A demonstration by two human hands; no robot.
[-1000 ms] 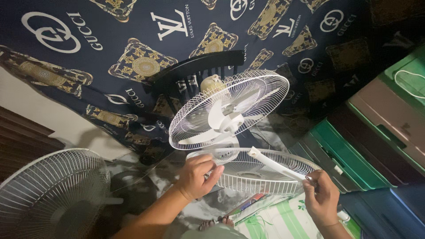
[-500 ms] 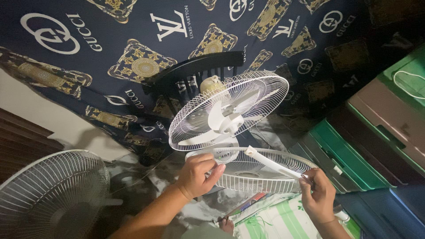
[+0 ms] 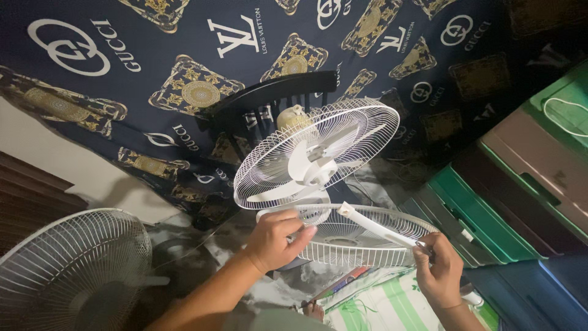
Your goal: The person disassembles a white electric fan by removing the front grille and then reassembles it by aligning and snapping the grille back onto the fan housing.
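Fitting the front grill (image 3: pixel 367 236) to the white fan (image 3: pixel 315 156), lower centre of the head view.

Left hand (image 3: pixel 275 239) closed on the grill's near rim, just under the fan's rear guard; right hand (image 3: pixel 438 276) at lower right, pinching the white rim band (image 3: pixel 376 225) where it meets the wire. Seems to be the closing-up step; next move probably calling for both rims lined up all around before pressing. Second fan grill (image 3: pixel 73 263) at lower left, green crates (image 3: pixel 496 214) at right.
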